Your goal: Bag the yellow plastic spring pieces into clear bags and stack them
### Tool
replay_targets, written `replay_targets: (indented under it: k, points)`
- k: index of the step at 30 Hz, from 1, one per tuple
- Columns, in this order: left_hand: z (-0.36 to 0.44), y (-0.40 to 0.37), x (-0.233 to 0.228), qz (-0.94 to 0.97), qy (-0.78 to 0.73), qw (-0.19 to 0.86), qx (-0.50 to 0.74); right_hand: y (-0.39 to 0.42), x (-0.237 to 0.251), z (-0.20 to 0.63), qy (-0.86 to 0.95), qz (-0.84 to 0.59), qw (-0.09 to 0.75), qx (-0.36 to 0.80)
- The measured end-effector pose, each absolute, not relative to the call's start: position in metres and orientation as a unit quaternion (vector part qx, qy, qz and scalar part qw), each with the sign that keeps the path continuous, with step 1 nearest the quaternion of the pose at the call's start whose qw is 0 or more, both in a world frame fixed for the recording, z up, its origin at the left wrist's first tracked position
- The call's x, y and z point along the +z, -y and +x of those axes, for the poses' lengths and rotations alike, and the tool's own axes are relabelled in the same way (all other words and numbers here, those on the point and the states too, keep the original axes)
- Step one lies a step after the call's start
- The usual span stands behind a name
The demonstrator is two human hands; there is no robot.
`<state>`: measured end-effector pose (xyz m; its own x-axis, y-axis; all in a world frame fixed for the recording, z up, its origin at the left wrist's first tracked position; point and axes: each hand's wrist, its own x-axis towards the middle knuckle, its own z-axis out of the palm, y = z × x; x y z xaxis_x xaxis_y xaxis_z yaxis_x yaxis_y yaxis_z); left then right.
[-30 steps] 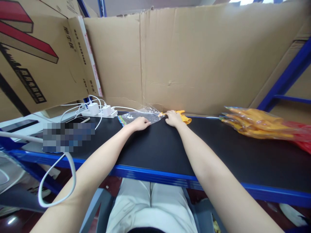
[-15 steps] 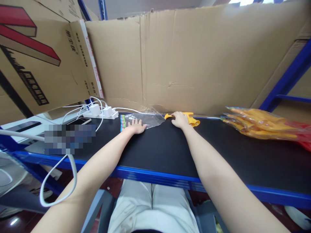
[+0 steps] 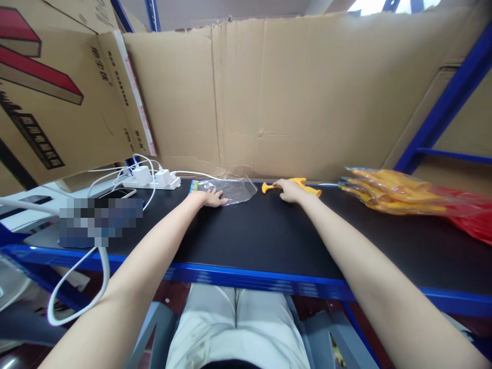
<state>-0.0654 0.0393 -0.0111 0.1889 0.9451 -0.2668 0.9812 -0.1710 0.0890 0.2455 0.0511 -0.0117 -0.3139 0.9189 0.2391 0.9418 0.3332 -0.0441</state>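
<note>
My left hand [image 3: 212, 198] lies flat with its fingers stretched out on a clear plastic bag [image 3: 241, 190]. The bag has a colourful printed strip [image 3: 195, 185] at its left end, partly behind my hand. To the right, my right hand [image 3: 289, 190] is curled over a yellow plastic-looking piece [image 3: 312, 190]. A small knobbed end pokes out on its left side and a wider part on its right; the middle is hidden under my fingers. A narrow gap of black table separates the bag from this piece.
Clear bags with yellow items [image 3: 395, 190] lie at the right, beside red ones [image 3: 471, 212]. A white power strip [image 3: 169, 182] with plugs and cables, plus a phone [image 3: 125, 193], is at the left. Tall cardboard [image 3: 307, 97] stands behind the black table [image 3: 246, 236]. A white cable [image 3: 57, 322] loops by my left forearm.
My right hand and the yellow piece have shifted slightly right relative to the bag. The fingers of my left hand are less spread. The camera view has turned a little.
</note>
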Motion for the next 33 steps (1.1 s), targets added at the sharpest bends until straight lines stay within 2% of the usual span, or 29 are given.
replay_targets:
  k: [7,14,27,30,33]
  points:
    - [-0.071,-0.033,-0.002,0.795,-0.583,0.161,-0.048,-0.036,-0.018,0.249,0.784,-0.585,0.182,-0.1]
    - [-0.077,-0.029,-0.01,0.828,-0.534,0.167,0.021,-0.036,-0.018,0.249,0.765,-0.61,0.145,-0.146]
    - [-0.086,-0.05,-0.022,0.823,-0.551,0.119,0.066,-0.024,-0.01,0.244,0.729,-0.647,0.122,-0.189]
    - [-0.086,-0.05,-0.021,0.825,-0.55,0.116,0.063,-0.023,-0.006,0.244,0.728,-0.637,0.154,-0.2]
    - [-0.085,-0.048,-0.019,0.826,-0.547,0.119,0.062,-0.023,-0.002,0.243,0.735,-0.607,0.235,-0.189]
